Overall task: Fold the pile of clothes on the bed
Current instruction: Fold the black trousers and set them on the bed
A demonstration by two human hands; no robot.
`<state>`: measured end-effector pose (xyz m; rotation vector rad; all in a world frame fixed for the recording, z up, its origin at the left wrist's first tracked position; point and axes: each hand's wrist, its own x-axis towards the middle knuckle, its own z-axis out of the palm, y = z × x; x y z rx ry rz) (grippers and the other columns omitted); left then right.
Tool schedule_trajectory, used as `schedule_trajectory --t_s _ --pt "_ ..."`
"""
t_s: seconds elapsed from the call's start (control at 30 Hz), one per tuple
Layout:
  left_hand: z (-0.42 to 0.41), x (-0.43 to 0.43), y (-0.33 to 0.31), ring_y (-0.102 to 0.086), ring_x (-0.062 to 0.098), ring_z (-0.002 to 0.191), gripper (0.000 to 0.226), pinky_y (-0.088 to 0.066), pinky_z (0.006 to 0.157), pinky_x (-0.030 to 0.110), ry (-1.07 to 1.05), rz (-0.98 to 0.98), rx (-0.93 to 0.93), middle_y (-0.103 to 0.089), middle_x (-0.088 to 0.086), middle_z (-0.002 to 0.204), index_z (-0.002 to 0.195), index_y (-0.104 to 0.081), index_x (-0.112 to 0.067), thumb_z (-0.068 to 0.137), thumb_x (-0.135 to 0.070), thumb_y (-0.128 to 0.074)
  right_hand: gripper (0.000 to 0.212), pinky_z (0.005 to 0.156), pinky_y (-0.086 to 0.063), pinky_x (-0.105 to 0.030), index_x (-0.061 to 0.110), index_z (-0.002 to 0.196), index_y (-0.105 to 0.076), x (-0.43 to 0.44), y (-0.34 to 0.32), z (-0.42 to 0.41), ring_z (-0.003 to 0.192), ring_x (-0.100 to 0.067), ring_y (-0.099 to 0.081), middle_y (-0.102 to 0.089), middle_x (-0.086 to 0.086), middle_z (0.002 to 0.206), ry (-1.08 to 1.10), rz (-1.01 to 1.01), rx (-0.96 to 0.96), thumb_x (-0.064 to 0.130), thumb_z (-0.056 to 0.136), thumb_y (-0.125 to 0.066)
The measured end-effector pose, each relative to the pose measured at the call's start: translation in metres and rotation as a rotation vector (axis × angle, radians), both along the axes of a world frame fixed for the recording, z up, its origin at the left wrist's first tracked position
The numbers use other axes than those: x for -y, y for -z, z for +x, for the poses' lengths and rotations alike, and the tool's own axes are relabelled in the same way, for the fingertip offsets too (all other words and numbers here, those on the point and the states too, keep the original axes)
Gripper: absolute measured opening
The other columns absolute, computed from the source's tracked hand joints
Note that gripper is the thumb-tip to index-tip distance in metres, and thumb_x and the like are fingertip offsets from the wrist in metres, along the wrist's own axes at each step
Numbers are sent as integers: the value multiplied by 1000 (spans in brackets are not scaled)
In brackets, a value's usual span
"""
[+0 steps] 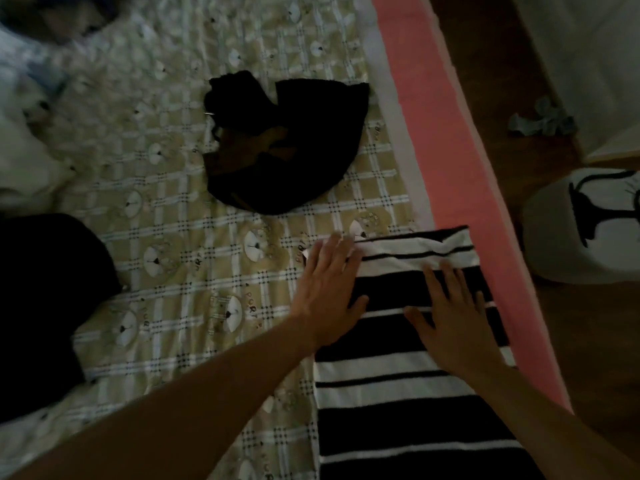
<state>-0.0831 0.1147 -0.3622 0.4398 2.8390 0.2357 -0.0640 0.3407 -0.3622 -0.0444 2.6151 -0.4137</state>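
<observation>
A black-and-white striped garment (391,403) lies flat in a long strip along the right side of the bed, beside the pink edge. My left hand (327,292) rests flat on its upper left border, fingers spread. My right hand (457,323) presses flat on its upper right part, fingers apart. Neither hand grips the cloth. A crumpled black garment (294,150) lies farther up the bed, apart from both hands. Another dark garment (45,306) sits at the left edge of the view.
The bed wears a beige checked sheet (194,271) with bear prints. A pink mattress edge (446,150) runs diagonally on the right. White bedding (24,157) is bunched at far left. On the wooden floor lie a grey scrap (540,119) and a white bag (585,230).
</observation>
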Motion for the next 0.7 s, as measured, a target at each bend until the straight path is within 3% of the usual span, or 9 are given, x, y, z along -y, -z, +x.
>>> schedule_trajectory --t_s 0.1,0.2,0.23,0.3,0.37,0.43,0.5,0.6,0.7 --pt "-54 34 -20 3 33 153 84 5 124 47 -89 -65 -220 -6 13 166 157 -19 -13 88 -38 -59 75 123 -10 -53 24 156 -16 13 -17 -5 152 -27 -9 -8 -5 165 72 -119 -66 50 94 -49" --pt "-110 68 -40 -6 37 152 105 -6 123 52 -259 -73 -441 -11 13 165 158 -12 -14 76 -39 -73 81 123 -12 -50 24 157 -10 31 -31 -15 152 -23 -6 -5 -3 166 118 -210 -78 42 94 -57" --pt "-125 79 -45 -7 39 152 114 -9 122 54 -335 -93 -418 -10 14 165 159 -6 -17 74 -47 -75 83 123 -13 -49 24 157 -8 39 -36 -18 152 -22 -5 -3 -2 166 121 -234 -91 39 94 -59" --pt "-148 98 -56 -26 41 146 120 -29 114 55 -479 -87 -163 -19 14 162 158 -1 -24 71 -52 -79 85 123 -17 -46 25 157 -6 57 -44 -26 152 -22 -4 -3 0 166 116 -272 -121 37 93 -61" --pt "-155 109 -60 -52 40 125 91 -49 94 49 -565 -19 103 -49 14 141 152 -25 -28 78 -39 -77 86 121 -24 -45 27 157 -6 76 -52 -34 152 -22 -7 -5 1 166 113 -348 -154 35 93 -62" --pt "-149 114 -63 -61 39 109 55 -52 85 46 -610 55 134 -61 13 119 135 -49 -25 83 -26 -68 90 119 -27 -40 29 157 -3 95 -61 -42 152 -18 -8 -3 4 165 95 -461 -155 33 92 -65" --pt "-133 116 -68 -63 37 103 43 -55 83 44 -639 172 120 -64 11 110 124 -57 -19 81 -23 -65 99 117 -27 -34 34 156 4 116 -74 -49 151 -15 -11 0 8 165 56 -572 -84 33 90 -69" --pt "-104 113 -86 -63 30 108 54 -54 89 39 -636 448 179 -65 8 117 132 -54 -18 81 -30 -69 117 117 -29 -37 45 152 15 157 -89 -56 149 -12 -21 -3 17 164 8 -716 109 43 80 -77" --pt "-69 109 -110 -64 23 109 63 -54 97 41 -724 763 374 -66 3 119 129 -58 -20 76 -53 -68 121 111 -41 -43 46 153 0 196 -100 -57 141 -11 -38 -28 12 158 67 -883 185 49 65 -83"
